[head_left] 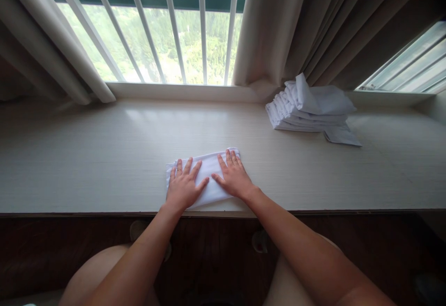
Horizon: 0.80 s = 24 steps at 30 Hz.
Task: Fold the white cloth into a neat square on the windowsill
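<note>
A small folded white cloth (208, 167) lies on the pale wooden window ledge (104, 166), close to its front edge. My left hand (184, 186) presses flat on the cloth's left half, fingers spread. My right hand (232, 176) lies flat on its right half, fingers spread too. The two thumbs nearly meet over the middle of the cloth. Neither hand grips anything.
A stack of folded white cloths (310, 108) sits at the back right of the ledge, by the beige curtains (278, 27). A barred window (167, 31) runs along the far side. Dark wood panelling (52, 245) drops below the ledge's front edge.
</note>
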Tool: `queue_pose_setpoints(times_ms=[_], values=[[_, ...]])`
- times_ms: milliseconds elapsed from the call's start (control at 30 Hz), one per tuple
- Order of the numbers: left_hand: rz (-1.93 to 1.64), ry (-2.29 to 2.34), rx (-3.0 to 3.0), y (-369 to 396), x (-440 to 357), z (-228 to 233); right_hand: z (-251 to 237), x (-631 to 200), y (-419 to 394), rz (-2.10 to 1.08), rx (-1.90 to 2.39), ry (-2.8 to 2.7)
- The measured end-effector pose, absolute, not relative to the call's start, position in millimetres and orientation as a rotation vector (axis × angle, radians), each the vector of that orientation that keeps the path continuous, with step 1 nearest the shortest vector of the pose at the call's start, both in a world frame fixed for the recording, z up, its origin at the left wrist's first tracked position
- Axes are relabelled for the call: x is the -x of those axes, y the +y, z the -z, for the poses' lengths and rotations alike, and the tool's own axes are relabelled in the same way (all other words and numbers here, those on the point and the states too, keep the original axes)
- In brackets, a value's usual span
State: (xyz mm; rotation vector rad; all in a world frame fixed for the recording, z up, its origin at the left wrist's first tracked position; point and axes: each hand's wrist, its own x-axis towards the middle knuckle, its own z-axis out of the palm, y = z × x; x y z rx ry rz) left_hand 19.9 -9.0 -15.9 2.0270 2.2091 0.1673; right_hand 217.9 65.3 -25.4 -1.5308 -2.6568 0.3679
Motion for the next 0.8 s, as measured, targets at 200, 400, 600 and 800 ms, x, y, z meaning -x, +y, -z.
queue_pose_setpoints(times_ms=[200, 400, 600, 800], values=[[-0.175, 2.226, -2.019, -9.1, -20.3, 16.4, 24.6, -217.8, 64.7, -0.361, 1.53, -2.656], [-0.158, 2.231, -2.033, -7.9, -19.4, 17.7, 27.1, -217.5, 63.6, -0.33, 1.517, -2.651], [-0.169, 2.231, -2.019, -7.5, -19.6, 16.9, 27.9, -216.0, 63.1, -0.321, 1.53, -2.65], [-0.163, 2.221, -2.028, -8.6, -19.7, 18.0, 25.9, -216.3, 62.2, -0.313, 1.533, -2.659]])
